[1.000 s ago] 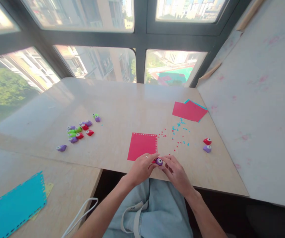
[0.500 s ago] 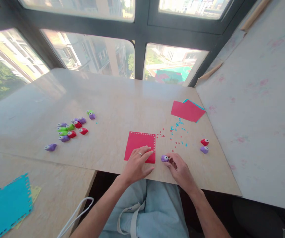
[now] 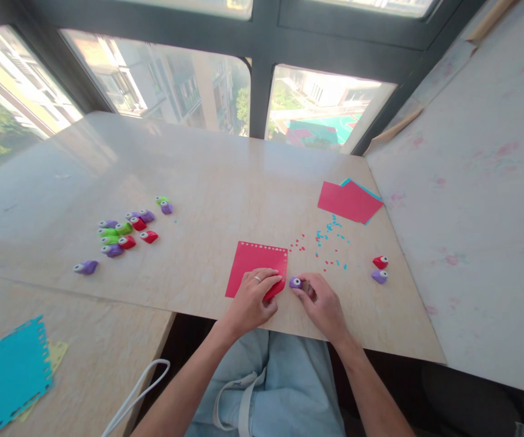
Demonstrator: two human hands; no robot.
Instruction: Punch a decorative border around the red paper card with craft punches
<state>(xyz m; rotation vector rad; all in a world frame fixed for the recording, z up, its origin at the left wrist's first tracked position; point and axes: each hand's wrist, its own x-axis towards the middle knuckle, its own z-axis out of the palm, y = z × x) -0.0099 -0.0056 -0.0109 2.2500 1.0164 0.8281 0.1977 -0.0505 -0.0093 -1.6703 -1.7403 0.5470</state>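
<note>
A red square sheet of paper (image 3: 250, 261) lies in front of me, with small punched holes along its far edge and part of its right edge. My left hand (image 3: 256, 297) is over its near right part, thumb and fingers gripping the sheet, whose near right corner curls up. Just right of the sheet, my right hand (image 3: 323, 303) pinches a purple craft punch (image 3: 295, 283) between thumb and fingers. The punch is close to the paper's right edge; a small gap shows between them.
Tiny red and blue paper bits (image 3: 328, 233) are scattered beyond my right hand. Red sheets (image 3: 350, 201) over blue ones lie farther back. A red punch (image 3: 380, 262) and another purple punch (image 3: 379, 277) sit right. Several coloured punches (image 3: 125, 229) cluster left, above a punched blue sheet (image 3: 9, 379).
My right hand has brought the purple punch left, closer to the red paper. My left hand has drawn its fingers in, and the near right corner now curls up. The view has shifted slightly.
</note>
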